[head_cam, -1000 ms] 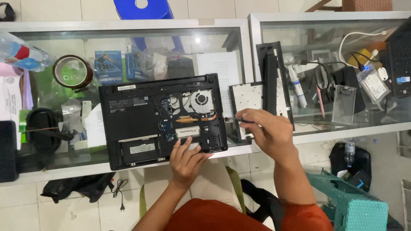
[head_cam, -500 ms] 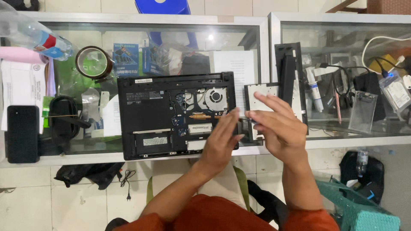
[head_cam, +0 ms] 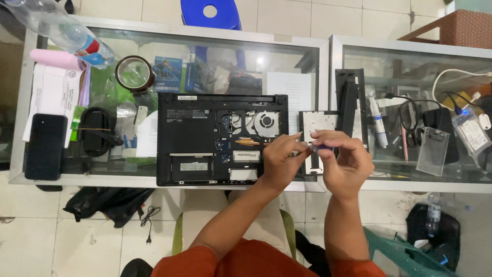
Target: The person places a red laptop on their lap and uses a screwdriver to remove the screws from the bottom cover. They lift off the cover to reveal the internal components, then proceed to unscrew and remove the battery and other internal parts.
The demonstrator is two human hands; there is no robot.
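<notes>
Taking the opened laptop on the glass counter as the landmark: far to its left lies a black phone, with a water bottle above that and a tape roll just off the laptop's upper left corner. The laptop lies bottom-up with its cover off, the fan showing near its right edge. Over its lower right corner the left hand is curled, fingertips pinched toward the right hand; what they grip is too small to tell. Touching it, just right of the laptop, the right hand is closed on a small blue-handled screwdriver, held above the grey cover plate. Further right stand a black bar and a clear plastic case.
</notes>
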